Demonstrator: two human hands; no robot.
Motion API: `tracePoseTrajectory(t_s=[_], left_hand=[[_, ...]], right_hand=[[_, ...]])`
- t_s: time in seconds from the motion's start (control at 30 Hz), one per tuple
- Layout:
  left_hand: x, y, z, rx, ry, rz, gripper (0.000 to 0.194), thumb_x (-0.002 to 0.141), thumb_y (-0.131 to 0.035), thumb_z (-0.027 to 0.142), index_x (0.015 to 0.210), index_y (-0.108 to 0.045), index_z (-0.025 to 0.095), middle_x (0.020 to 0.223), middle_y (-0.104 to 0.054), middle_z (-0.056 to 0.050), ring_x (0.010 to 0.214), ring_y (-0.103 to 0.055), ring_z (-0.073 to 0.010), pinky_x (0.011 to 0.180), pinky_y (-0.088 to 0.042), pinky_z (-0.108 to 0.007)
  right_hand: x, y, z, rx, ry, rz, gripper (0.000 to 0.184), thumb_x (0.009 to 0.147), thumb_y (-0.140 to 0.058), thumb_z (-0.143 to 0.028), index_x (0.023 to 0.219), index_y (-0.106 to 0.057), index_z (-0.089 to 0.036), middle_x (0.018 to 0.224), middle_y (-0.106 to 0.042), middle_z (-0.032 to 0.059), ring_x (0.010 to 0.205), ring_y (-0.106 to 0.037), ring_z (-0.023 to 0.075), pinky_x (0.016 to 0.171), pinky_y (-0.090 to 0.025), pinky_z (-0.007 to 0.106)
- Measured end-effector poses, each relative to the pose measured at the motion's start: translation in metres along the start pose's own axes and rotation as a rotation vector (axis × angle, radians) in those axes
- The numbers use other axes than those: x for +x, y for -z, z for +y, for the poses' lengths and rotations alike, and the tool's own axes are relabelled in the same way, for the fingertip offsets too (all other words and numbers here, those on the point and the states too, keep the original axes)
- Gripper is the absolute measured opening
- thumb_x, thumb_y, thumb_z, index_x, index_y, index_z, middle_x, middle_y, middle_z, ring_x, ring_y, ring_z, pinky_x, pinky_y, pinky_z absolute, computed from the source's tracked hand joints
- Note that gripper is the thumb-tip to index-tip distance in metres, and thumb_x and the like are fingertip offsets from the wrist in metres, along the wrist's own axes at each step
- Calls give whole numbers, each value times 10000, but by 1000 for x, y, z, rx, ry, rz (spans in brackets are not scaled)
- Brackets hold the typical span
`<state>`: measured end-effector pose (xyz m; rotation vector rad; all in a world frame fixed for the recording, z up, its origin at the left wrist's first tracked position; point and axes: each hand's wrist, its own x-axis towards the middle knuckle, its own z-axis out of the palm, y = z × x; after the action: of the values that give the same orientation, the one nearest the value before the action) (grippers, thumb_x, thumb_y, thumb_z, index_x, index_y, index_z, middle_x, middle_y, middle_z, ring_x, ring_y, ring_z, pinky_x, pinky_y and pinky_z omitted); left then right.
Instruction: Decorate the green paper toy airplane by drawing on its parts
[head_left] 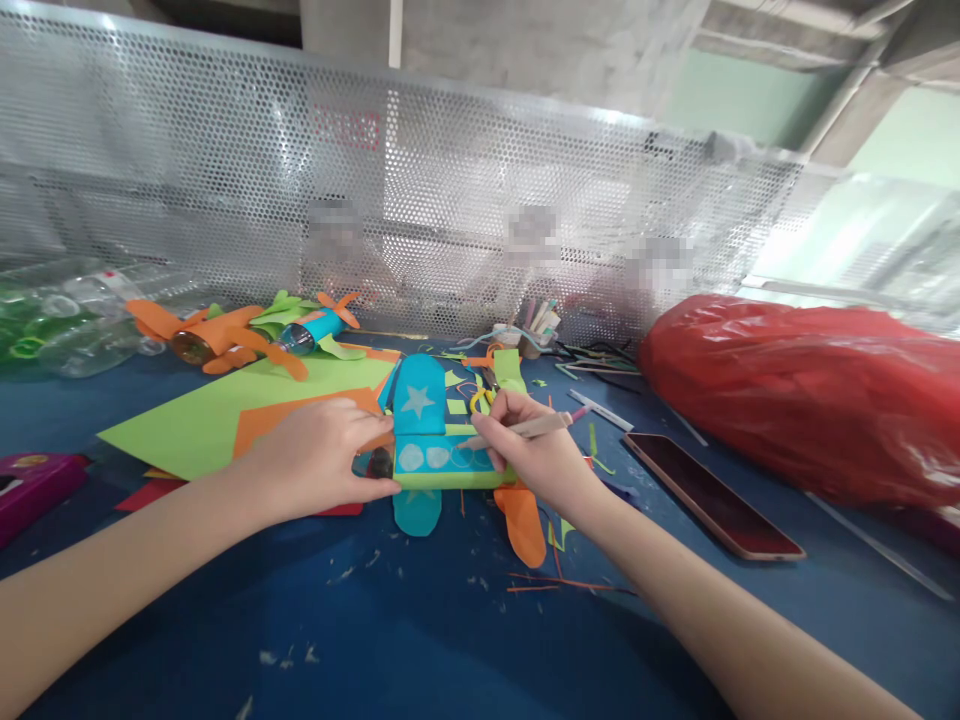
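A toy plane (420, 482) made from a paper-wrapped bottle lies on its side before me, with blue wings, a green body and an orange propeller (523, 525). A pale star marks its upper wing (418, 398). My left hand (315, 455) grips the bottle end of the plane, thumb below and fingers above. Between the fingers of my right hand (532, 440) is a slim pale marker (544, 425), its tip at the blue strip on the body. Along that strip run pale filled circles (424, 457) on the left and outlined ones to the right.
Green and orange paper sheets (202, 420) lie at the left, with more paper toys (217, 340) and plastic bottles (82, 315) behind. Yellow-handled scissors (481, 400) and scraps sit beyond the plane. A phone (712, 495) and a red plastic bag (795, 400) are at the right.
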<state>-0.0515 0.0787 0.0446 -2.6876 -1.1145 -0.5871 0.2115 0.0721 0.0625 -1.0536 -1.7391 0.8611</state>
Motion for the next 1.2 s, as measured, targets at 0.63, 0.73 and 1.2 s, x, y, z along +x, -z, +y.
tracePoseTrajectory(t_s=[0.63, 0.73, 1.2], left_hand=[[0, -1, 0, 6, 4, 13, 241, 871, -751, 447, 988, -749, 236, 925, -783, -74, 856, -721, -291, 708, -562, -383], [0, 0, 0, 7, 6, 18, 244, 860, -756, 456, 980, -749, 243, 918, -782, -72, 860, -718, -289, 719, -562, -382], [0, -1, -2, 10, -20, 31, 250, 890, -736, 468, 981, -745, 235, 917, -782, -46, 845, -708, -255, 714, -529, -346]], right_hand=[[-1, 0, 0, 5, 13, -13, 329, 871, -667, -454, 706, -456, -262, 457, -506, -100, 433, -466, 105, 552, -475, 272], [-1, 0, 1, 14, 6, -17, 337, 875, -675, -459, 713, -454, -263, 456, -501, -104, 424, -452, 101, 547, -471, 270], [0, 0, 1, 26, 1, -39, 346, 864, -678, -464, 705, -448, -260, 445, -500, -105, 412, -448, 95, 538, -462, 265]])
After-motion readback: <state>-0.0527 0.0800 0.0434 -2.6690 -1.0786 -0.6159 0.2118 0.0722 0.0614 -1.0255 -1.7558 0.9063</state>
